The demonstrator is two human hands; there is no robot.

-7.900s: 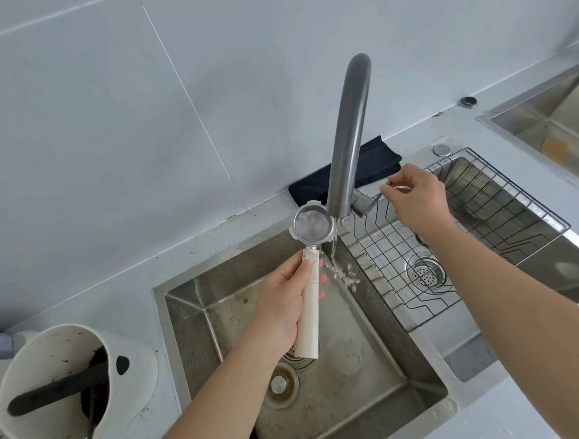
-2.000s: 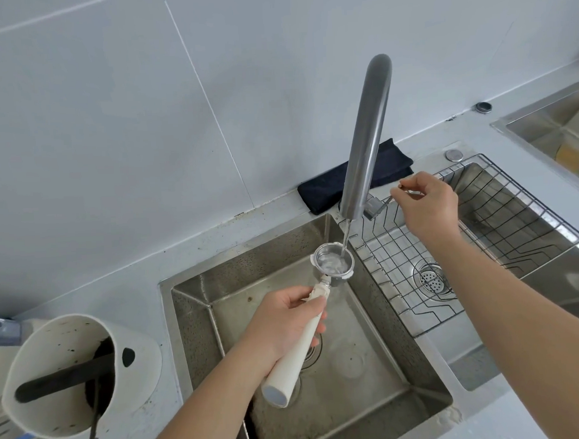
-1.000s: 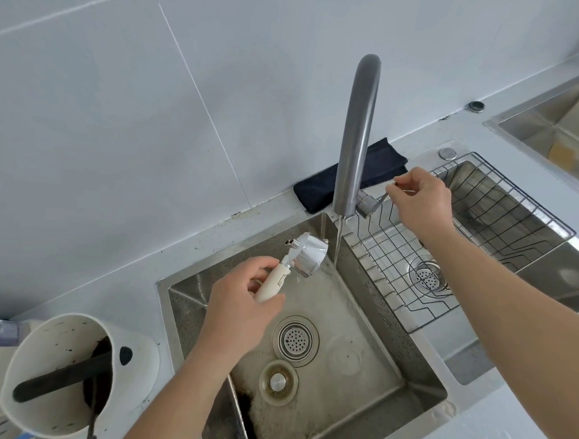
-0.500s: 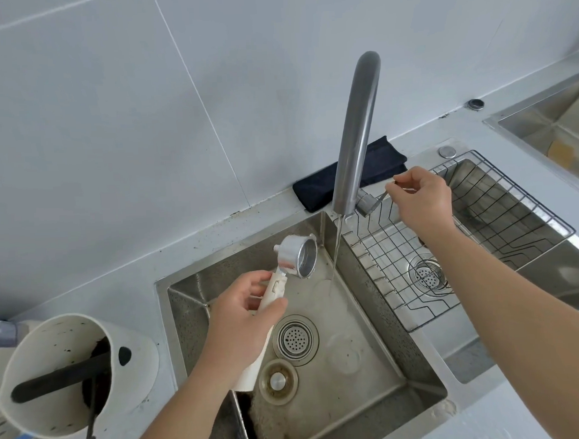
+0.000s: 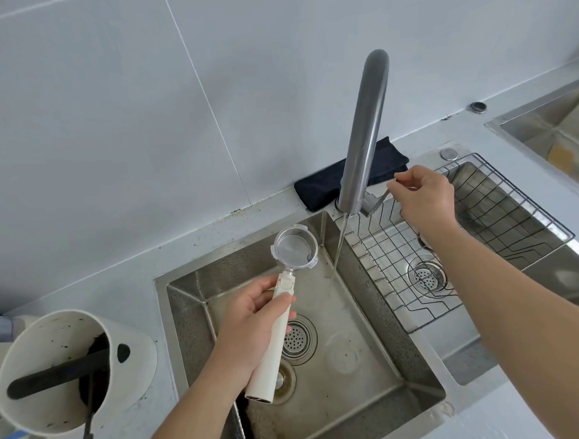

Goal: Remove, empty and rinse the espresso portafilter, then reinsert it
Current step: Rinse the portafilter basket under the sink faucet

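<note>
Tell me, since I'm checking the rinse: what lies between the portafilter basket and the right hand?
In the head view, the water stream and faucet spout lie between portafilter basket and right hand.

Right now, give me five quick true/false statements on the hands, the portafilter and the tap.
1. The left hand grips the white-handled steel portafilter by its handle. True.
2. The portafilter basket sits directly under the water stream. False: it is held to the left of the thin stream, clear of it.
3. The right hand pinches the tap lever beside the grey curved faucet. True.
4. The basket is full of dark coffee grounds. False: its inside looks clean bare metal.
5. The folded dark cloth lies in the wire rack. False: it lies on the counter behind the faucet, against the wall.
</note>
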